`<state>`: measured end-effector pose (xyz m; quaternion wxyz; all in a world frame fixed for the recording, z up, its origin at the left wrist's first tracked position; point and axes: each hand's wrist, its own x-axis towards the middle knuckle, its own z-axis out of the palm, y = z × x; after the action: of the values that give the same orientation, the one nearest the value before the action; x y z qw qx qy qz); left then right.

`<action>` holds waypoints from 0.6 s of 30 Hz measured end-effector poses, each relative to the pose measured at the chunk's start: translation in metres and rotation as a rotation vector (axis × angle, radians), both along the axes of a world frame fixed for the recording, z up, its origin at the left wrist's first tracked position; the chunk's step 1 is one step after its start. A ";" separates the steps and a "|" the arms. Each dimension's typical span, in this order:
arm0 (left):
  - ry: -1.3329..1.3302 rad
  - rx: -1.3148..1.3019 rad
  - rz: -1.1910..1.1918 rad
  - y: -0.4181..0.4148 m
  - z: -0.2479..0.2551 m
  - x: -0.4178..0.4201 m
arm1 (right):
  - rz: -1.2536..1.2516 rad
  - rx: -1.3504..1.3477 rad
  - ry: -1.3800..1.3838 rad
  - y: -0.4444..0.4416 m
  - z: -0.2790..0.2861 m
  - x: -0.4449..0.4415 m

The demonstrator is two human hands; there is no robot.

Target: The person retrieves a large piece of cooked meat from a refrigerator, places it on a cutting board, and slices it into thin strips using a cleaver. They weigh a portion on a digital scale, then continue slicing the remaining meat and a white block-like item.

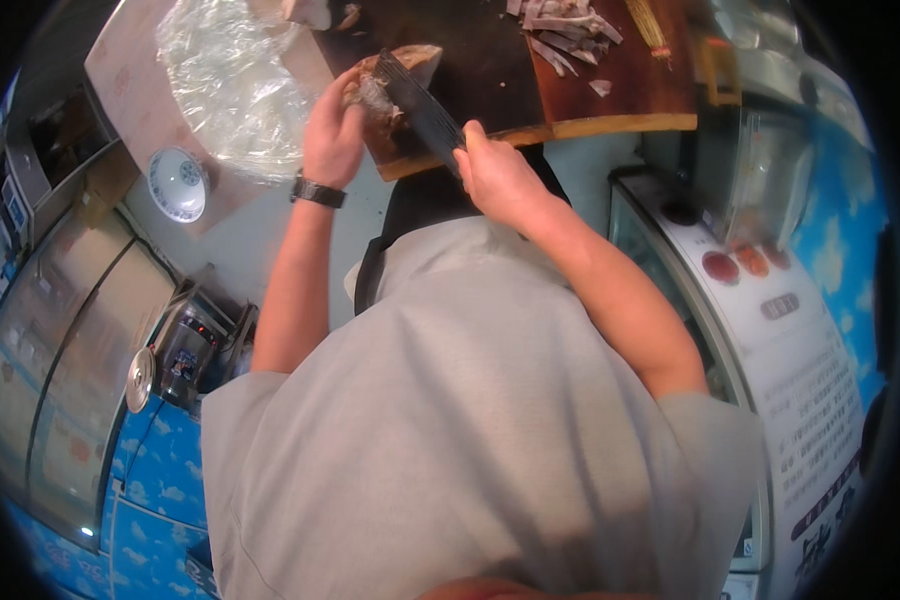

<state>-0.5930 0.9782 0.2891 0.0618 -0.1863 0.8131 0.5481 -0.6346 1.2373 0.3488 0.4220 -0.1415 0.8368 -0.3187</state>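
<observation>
My right hand [499, 174] is closed around the handle end of a dark cleaver-like knife [420, 101]. The blade slants up to the left, its far end over a browned chunk of meat [420, 61]. My left hand [335, 135] holds the near left side of this chunk, fingers close beside the blade. Part of the meat is hidden behind knife and fingers. Both rest over a dark wooden cutting board [487, 52] with a pale front edge. Cut strips of meat [570, 30] lie heaped toward the board's right, with a small scrap [600, 88] apart from them.
Crumpled clear plastic sheeting [232, 90] covers much of the pale table [124, 75] at left. A blue-and-white bowl [178, 184] sits near its edge. Another meat piece [307, 11] lies at the top. A bundled straw-coloured item [647, 26] is on the board's right. A glass-sided counter [667, 247] stands at right.
</observation>
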 end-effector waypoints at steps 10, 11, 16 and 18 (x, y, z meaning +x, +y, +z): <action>-0.046 -0.628 0.242 0.072 0.021 -0.004 | -0.208 -0.056 0.132 0.045 0.014 -0.025; 0.001 -0.664 0.262 0.081 0.016 -0.001 | -0.220 -0.026 0.215 0.046 -0.001 -0.033; -0.031 -0.678 0.336 0.082 0.005 0.003 | -0.053 0.200 0.462 0.046 -0.059 -0.062; -0.091 -0.597 0.452 0.074 0.006 0.002 | 0.059 0.283 0.631 0.037 -0.062 -0.065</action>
<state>-0.5913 1.0527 0.2950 -0.0818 -0.3950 0.8718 0.2780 -0.6996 1.2739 0.2866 0.1668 -0.1973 0.9575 -0.1279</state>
